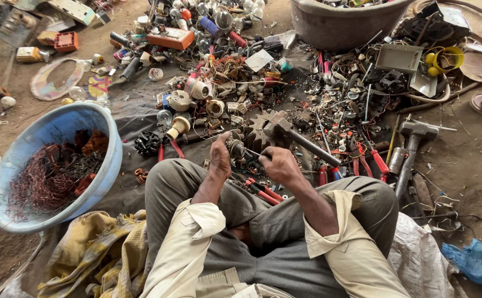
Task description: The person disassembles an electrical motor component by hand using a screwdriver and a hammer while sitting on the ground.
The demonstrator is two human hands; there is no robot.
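A small round metal part [234, 148], dull and grimy, is gripped by the left hand [220, 156]; at its 3 o'clock, a thin metal tool [252, 153] is clenched in the right hand [279, 165].

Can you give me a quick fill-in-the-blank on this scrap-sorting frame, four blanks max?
1. The left hand holds a small round metal part, and the right hand works on it with a thin ____.
2. The blue basin beside the person's left knee holds tangled ____ wire.
3. Past the hands a ____ rests with its head on a toothed gear.
4. The pliers on the ground have ____ handles.

Missing words: tool; copper; hammer; red
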